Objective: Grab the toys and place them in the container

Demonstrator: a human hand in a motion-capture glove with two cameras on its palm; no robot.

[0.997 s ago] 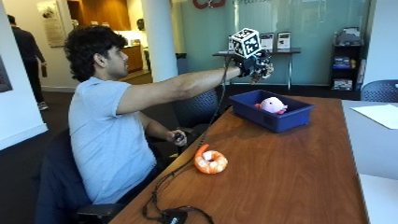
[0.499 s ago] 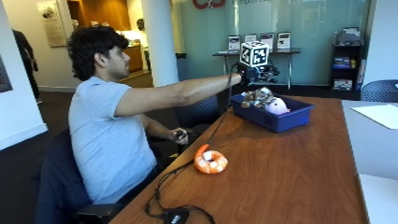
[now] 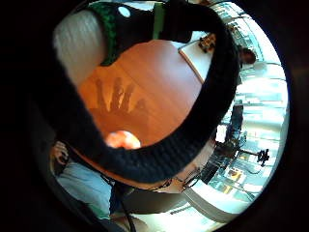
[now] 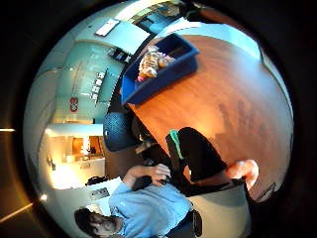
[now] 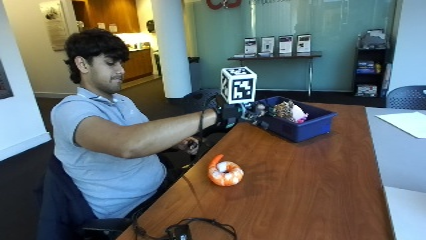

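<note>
Blue container [image 5: 307, 126] holds two toys; orange toy [image 5: 225, 172] lies on the wooden table [image 5: 313, 190], well apart. Right hand [image 5: 241, 113] hovers beside the container, empty, fingers spread (going by its shadow). Next: reach down, grasp orange toy.

Hand [image 5: 247, 113] dropped brown toy [image 5: 284, 109] in container [image 5: 309, 127]
</note>
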